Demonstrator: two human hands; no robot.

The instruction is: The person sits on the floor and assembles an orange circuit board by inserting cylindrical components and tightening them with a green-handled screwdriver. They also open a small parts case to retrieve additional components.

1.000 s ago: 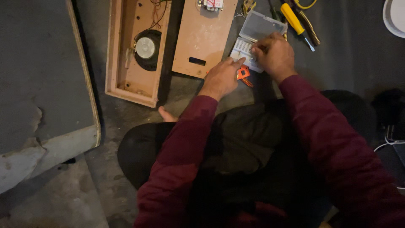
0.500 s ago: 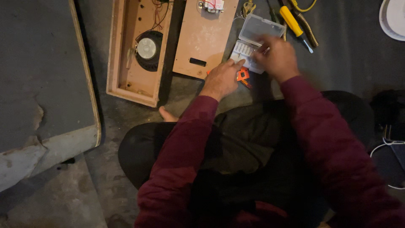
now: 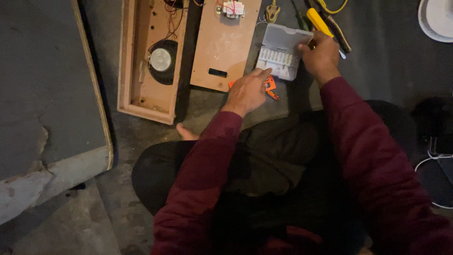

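My left hand (image 3: 247, 90) lies flat with fingers apart over a small orange tool (image 3: 270, 87). Its fingertips reach the near edge of an open clear plastic case (image 3: 279, 53) that holds a row of small bits. My right hand (image 3: 322, 57) is at the case's right side with its fingers curled. It sits on top of the shaft of a yellow-handled screwdriver (image 3: 317, 20). Whether it grips the screwdriver or a small piece is hidden by the fingers.
A wooden box with a round speaker (image 3: 152, 61) and a loose wooden panel (image 3: 225, 45) with a small wired part lie on the floor ahead. A grey slab (image 3: 47, 94) is at the left, a white round object (image 3: 436, 19) at top right, and cables at the right edge.
My right hand has moved from over the case's bit row to the case's right side, over the screwdriver. My left hand has stayed by the orange tool.
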